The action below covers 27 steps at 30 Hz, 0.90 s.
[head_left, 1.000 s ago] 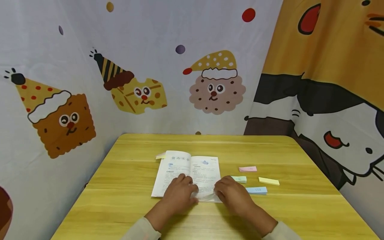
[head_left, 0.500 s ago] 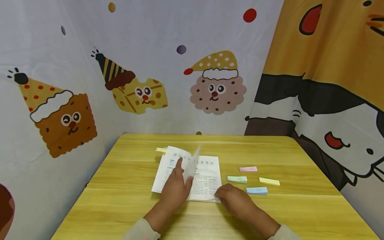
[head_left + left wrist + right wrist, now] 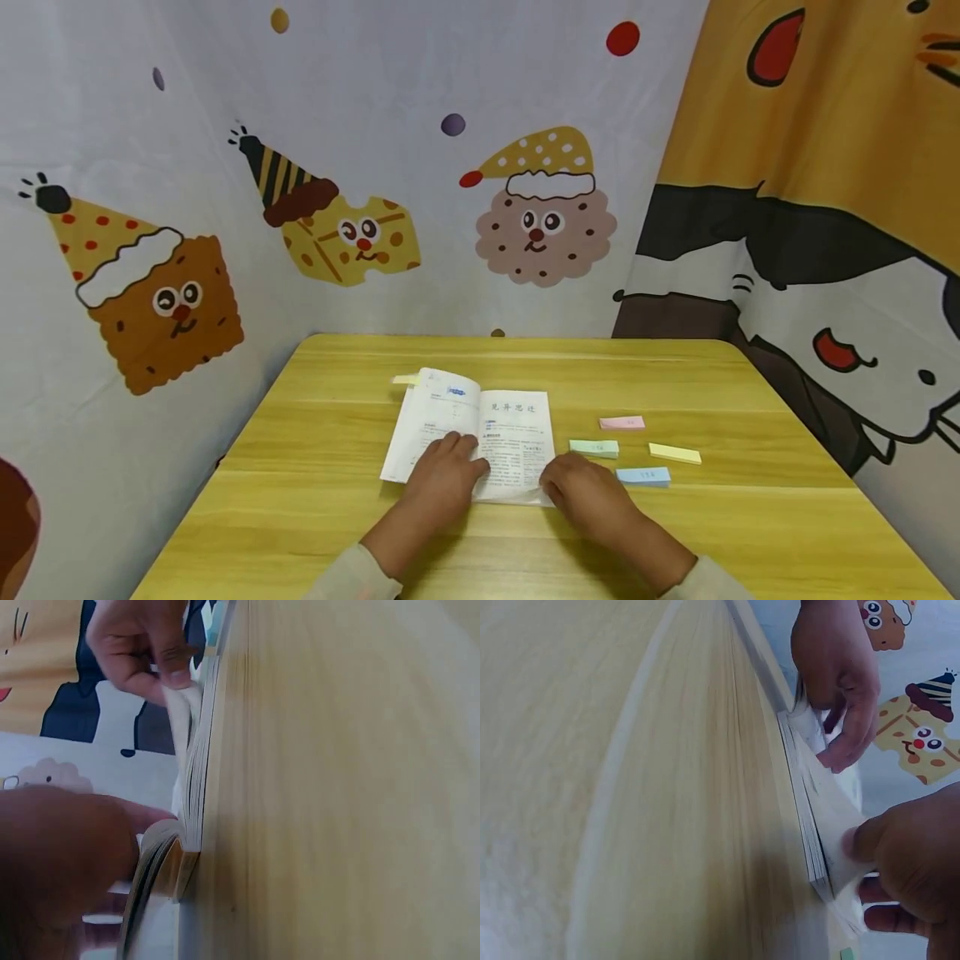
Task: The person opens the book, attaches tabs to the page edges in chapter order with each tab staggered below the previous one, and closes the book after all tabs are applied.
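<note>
An open book [image 3: 517, 450] with printed pages lies on the wooden table, its left half raised a little. My left hand [image 3: 444, 479] rests on the lower part of the left page, thumb near the spine. At the lower right corner, my right hand [image 3: 588, 492] pinches a page between thumb and fingers. That page [image 3: 829, 806] bends up off the stack in the right wrist view. The left wrist view shows the stacked page edges [image 3: 196, 765] between both hands. A yellow sticky tab [image 3: 405, 380] pokes out from the book's upper left edge.
Right of the book lie several small sticky-note pads: pink [image 3: 622, 422], green [image 3: 594, 448], yellow [image 3: 675, 453] and blue [image 3: 642, 477]. The wooden table [image 3: 300, 500] reaches back to a cartoon-printed cloth [image 3: 442, 308].
A page stood upright mid-turn half a second ago; now it lies on the left side under my left hand, whose fingers have come down. My right hand stays at the right corner, lifting another page.
</note>
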{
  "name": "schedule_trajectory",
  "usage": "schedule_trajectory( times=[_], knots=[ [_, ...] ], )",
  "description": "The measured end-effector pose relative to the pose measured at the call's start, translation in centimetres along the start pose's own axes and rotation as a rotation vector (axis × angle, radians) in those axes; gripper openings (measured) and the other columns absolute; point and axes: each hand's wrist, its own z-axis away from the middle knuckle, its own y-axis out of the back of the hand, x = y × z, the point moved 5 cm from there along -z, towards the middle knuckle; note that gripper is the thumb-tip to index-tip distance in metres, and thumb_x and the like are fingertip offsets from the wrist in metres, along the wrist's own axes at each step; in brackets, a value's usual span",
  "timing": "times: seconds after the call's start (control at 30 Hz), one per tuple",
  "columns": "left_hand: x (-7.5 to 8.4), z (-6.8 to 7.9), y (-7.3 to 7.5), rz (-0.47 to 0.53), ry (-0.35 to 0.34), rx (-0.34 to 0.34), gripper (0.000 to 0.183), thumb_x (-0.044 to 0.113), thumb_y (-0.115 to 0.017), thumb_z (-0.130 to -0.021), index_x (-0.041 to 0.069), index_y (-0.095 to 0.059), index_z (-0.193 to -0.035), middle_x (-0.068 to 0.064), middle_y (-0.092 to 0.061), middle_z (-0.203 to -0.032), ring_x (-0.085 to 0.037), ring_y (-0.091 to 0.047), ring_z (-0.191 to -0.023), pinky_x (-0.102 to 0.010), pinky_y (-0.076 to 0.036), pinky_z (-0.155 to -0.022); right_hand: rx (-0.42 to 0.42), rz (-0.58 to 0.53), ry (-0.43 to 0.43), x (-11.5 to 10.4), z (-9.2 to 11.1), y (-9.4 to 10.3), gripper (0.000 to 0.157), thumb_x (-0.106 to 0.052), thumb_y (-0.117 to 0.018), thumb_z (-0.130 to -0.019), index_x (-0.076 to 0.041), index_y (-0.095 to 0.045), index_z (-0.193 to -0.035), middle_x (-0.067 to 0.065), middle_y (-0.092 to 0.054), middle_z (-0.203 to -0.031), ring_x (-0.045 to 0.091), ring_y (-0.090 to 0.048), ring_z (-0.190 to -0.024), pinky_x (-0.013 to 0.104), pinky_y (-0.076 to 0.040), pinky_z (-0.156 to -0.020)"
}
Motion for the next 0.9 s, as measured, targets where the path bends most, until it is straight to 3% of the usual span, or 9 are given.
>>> schedule_trajectory(
  times=[0.07, 0.17, 0.27, 0.33, 0.4, 0.47, 0.63, 0.73, 0.9],
  knots=[
    [0.1, 0.1, -0.1, 0.048, 0.031, -0.028, 0.019, 0.036, -0.062, -0.087, 0.025, -0.07, -0.1, -0.005, -0.051, -0.114, -0.026, -0.044, -0.105, -0.044, -0.039, -0.089, 0.055, 0.002, 0.013, -0.1, -0.3, 0.3, 0.016, -0.014, -0.072, -0.081, -0.026, -0.062, -0.079, -0.017, -0.056, -0.083, 0.002, -0.05, -0.084, 0.025, -0.048, -0.071],
    [0.1, 0.1, -0.1, 0.096, 0.072, -0.049, 0.039, 0.059, -0.058, -0.083, 0.026, -0.069, -0.101, -0.006, -0.05, -0.117, -0.027, -0.043, -0.108, -0.046, -0.038, -0.092, 0.145, -0.008, 0.043, -0.4, -0.6, 1.0, 0.018, -0.014, -0.075, -0.079, -0.025, -0.06, -0.079, -0.016, -0.056, -0.085, 0.003, -0.05, -0.087, 0.024, -0.048, -0.07],
    [0.0, 0.2, -0.2, 0.105, 0.077, -0.059, 0.04, 0.062, -0.059, -0.081, 0.028, -0.069, -0.1, -0.007, -0.049, -0.119, -0.028, -0.044, -0.11, -0.046, -0.039, -0.092, 0.209, -0.01, 0.026, -0.5, -0.6, 1.4, 0.024, -0.017, -0.079, -0.075, -0.022, -0.062, -0.091, -0.011, -0.058, -0.1, 0.008, -0.052, -0.097, 0.026, -0.049, -0.066],
    [-0.2, 0.2, -0.3, 0.114, 0.078, -0.059, 0.034, 0.058, -0.059, -0.083, 0.03, -0.069, -0.1, -0.007, -0.05, -0.12, -0.028, -0.044, -0.111, -0.045, -0.039, -0.092, 0.229, -0.001, -0.007, -0.5, -0.5, 1.6, 0.038, -0.02, -0.08, -0.074, -0.02, -0.061, -0.107, -0.005, -0.055, -0.115, 0.012, -0.052, -0.105, 0.027, -0.05, -0.064],
    [-0.4, 0.2, -0.3, 0.132, 0.08, -0.06, 0.032, 0.056, -0.058, -0.085, 0.03, -0.07, -0.1, -0.006, -0.051, -0.121, -0.027, -0.045, -0.112, -0.044, -0.039, -0.092, 0.228, 0.005, -0.052, -0.3, -0.3, 1.7, 0.054, -0.024, -0.081, -0.074, -0.019, -0.056, -0.122, -0.001, -0.051, -0.127, 0.015, -0.051, -0.11, 0.029, -0.051, -0.063],
    [-0.5, 0.2, -0.2, 0.152, 0.083, -0.055, 0.032, 0.055, -0.058, -0.085, 0.029, -0.07, -0.1, -0.006, -0.052, -0.121, -0.027, -0.046, -0.113, -0.044, -0.04, -0.092, 0.21, 0.006, -0.07, -0.3, -0.2, 1.6, 0.06, -0.025, -0.08, -0.075, -0.018, -0.053, -0.129, 0.0, -0.05, -0.13, 0.017, -0.053, -0.11, 0.031, -0.052, -0.064],
    [-0.8, 0.0, -0.1, 0.178, 0.098, -0.027, 0.037, 0.052, -0.061, -0.085, 0.025, -0.067, -0.109, -0.003, -0.055, -0.118, -0.025, -0.049, -0.111, -0.041, -0.043, -0.089, 0.133, 0.004, -0.057, -0.2, -0.1, 1.2, 0.046, -0.021, -0.078, -0.077, -0.018, -0.061, -0.12, -0.002, -0.058, -0.12, 0.017, -0.056, -0.109, 0.035, -0.051, -0.077],
    [-0.8, 0.0, -0.1, 0.185, 0.105, -0.037, 0.046, 0.056, -0.064, -0.08, 0.024, -0.065, -0.113, -0.003, -0.055, -0.118, -0.025, -0.049, -0.111, -0.041, -0.043, -0.088, 0.098, 0.008, -0.076, 0.0, 0.0, 1.0, 0.048, -0.022, -0.077, -0.078, -0.018, -0.06, -0.122, -0.002, -0.056, -0.123, 0.016, -0.053, -0.113, 0.035, -0.05, -0.08],
    [-0.8, 0.1, -0.2, 0.165, 0.094, -0.051, 0.045, 0.061, -0.068, -0.074, 0.026, -0.068, -0.103, -0.005, -0.053, -0.12, -0.026, -0.047, -0.111, -0.042, -0.042, -0.09, 0.072, 0.001, -0.096, 0.2, 0.1, 0.8, 0.051, -0.023, -0.076, -0.079, -0.02, -0.057, -0.126, -0.003, -0.053, -0.127, 0.014, -0.05, -0.116, 0.034, -0.049, -0.083]
  ],
)
